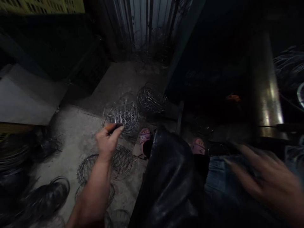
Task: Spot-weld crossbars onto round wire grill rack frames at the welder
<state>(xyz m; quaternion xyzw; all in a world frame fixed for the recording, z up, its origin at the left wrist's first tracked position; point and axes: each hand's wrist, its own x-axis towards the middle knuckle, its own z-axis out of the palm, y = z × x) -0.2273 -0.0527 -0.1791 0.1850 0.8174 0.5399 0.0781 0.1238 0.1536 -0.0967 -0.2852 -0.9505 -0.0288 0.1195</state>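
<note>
The left hand (108, 141) reaches forward and down, fingers drawn together at the near rim of the bright wire basket (122, 115), which lies on the concrete floor (78, 133). Whether the fingers clamp a wire cannot be told. The right hand (268, 180) hangs well apart at the right, blurred, fingers spread, holding nothing. Risk: a grip on one thin wire could slip or bend it, and the rim could snag the darker baskets (122, 160) just beside the wrist. The wire basket is near-round with no marked long axis, and the direction of its mouth cannot be told.
</note>
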